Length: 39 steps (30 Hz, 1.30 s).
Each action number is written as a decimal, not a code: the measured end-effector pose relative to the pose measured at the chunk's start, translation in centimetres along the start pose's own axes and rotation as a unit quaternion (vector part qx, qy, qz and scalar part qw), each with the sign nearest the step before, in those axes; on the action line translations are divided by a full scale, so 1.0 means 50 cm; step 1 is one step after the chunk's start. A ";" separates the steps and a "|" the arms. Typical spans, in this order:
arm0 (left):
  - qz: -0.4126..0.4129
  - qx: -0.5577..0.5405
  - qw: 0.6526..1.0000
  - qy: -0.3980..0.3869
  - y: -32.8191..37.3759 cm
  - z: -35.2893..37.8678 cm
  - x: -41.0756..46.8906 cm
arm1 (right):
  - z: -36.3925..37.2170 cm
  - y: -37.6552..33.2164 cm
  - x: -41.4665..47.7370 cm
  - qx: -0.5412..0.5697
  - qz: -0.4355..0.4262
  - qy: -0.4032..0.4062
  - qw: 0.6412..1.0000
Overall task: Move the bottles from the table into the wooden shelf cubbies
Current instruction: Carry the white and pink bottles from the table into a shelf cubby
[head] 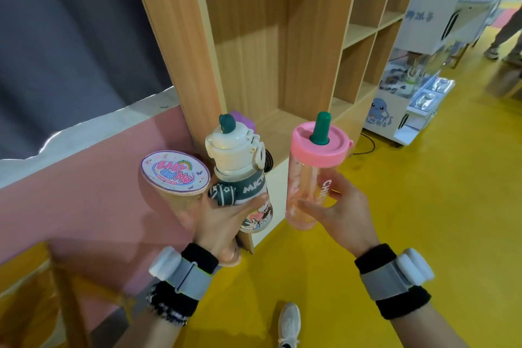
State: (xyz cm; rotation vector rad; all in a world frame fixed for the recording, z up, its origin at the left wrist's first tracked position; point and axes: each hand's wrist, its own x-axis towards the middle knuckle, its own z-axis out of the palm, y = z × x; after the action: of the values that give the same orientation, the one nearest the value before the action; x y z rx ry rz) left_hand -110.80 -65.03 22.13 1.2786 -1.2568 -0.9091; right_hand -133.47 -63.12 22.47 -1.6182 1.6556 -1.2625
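My left hand (219, 220) grips two bottles at once: a peach tumbler (172, 178) with a round "BABY and Me" sticker lid, and a white-capped dark green cartoon bottle (240, 169). My right hand (341, 212) holds a clear pink bottle (313, 175) with a pink lid and a green straw spout. All three are upright in the air in front of the wooden shelf (282, 51). Its tall cubby stands open just behind them, with a purple object (243, 120) partly hidden low at its left.
A pink wall panel (84, 192) runs along the left below a grey curtain. Smaller cubbies (364, 34) lie to the right. White display stands (409, 87) and a person's legs (505, 37) are at the far right on the yellow floor. My shoe (288, 325) shows below.
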 end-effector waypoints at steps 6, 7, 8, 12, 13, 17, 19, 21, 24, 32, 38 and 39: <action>-0.008 0.019 1.000 0.000 -0.045 0.090 0.148 | -0.013 0.066 0.156 -0.005 0.013 -0.006 1.000; -0.013 0.018 1.000 -0.002 -0.054 0.108 0.184 | -0.017 0.079 0.192 -0.008 0.017 -0.008 1.000; -0.017 0.022 1.000 -0.007 -0.060 0.126 0.216 | -0.020 0.093 0.224 -0.013 0.019 -0.010 1.000; -0.007 0.034 0.999 -0.023 -0.064 0.186 0.316 | -0.029 0.127 0.340 -0.013 0.017 -0.015 1.000; -0.006 0.028 0.999 -0.023 -0.067 0.205 0.342 | -0.031 0.139 0.371 -0.016 0.018 -0.016 1.000; -0.032 0.019 0.999 -0.016 -0.079 0.242 0.395 | -0.029 0.170 0.430 -0.019 0.018 -0.018 0.999; -0.051 0.021 0.998 -0.015 -0.084 0.265 0.421 | -0.035 0.187 0.465 -0.014 0.019 -0.022 0.999; -0.061 0.030 0.998 -0.008 -0.084 0.291 0.441 | -0.042 0.204 0.495 -0.009 0.019 -0.025 0.999; -0.069 0.040 0.997 -0.001 -0.084 0.342 0.469 | -0.069 0.243 0.541 -0.006 0.017 -0.023 1.000; -0.049 0.075 0.995 0.040 -0.056 0.531 0.511 | -0.194 0.356 0.678 0.017 0.000 -0.061 0.998; -0.033 0.107 0.991 0.067 -0.007 0.690 0.527 | -0.313 0.417 0.776 0.046 -0.022 -0.075 0.996; -0.037 0.104 0.991 0.072 -0.001 0.720 0.531 | -0.339 0.426 0.793 0.051 -0.026 -0.082 0.995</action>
State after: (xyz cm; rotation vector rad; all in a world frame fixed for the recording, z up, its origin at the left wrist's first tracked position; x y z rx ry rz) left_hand -141.92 -97.16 21.40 1.5370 -1.2193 -0.7371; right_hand -165.13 -99.33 21.50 -1.6641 1.4356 -1.1861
